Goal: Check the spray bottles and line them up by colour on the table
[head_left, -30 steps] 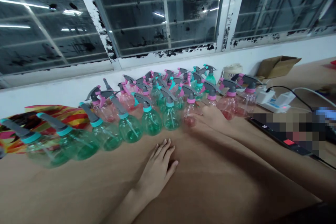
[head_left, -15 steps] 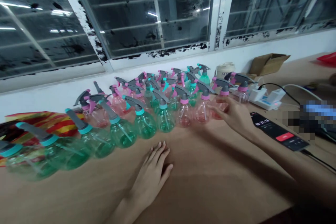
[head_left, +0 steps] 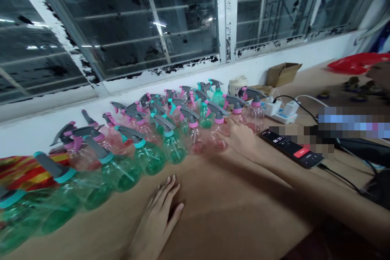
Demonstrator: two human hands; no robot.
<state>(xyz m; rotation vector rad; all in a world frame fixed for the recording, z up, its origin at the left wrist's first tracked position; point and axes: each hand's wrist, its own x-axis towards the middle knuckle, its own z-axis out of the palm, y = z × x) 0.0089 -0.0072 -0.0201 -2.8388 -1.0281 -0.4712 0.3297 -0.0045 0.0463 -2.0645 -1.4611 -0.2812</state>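
Spray bottles with grey trigger heads crowd the table along the wall. My right hand (head_left: 242, 138) is at the right part of the front row, its thumb and fingers around the right side of a clear pink spray bottle (head_left: 219, 140) with a pink collar. Some of its fingers are hidden and blurred. A second pink bottle (head_left: 196, 140) stands just left of it, then a green bottle (head_left: 174, 148) with a turquoise collar. My left hand (head_left: 158, 211) lies palm down on the table in front of the green bottles, fingers stretched out, holding nothing.
A phone (head_left: 292, 148) showing a timer lies right of my right forearm, its cable trailing. Behind it sits a white power strip (head_left: 283, 117) with plugs. A cardboard box (head_left: 282, 74) and red plastic (head_left: 356, 63) are farther back. Patterned cloth (head_left: 33, 170) lies at left.
My right hand has moved left along the front row, from one pink bottle to another. My left hand stays flat on the table. The view has turned to the right.
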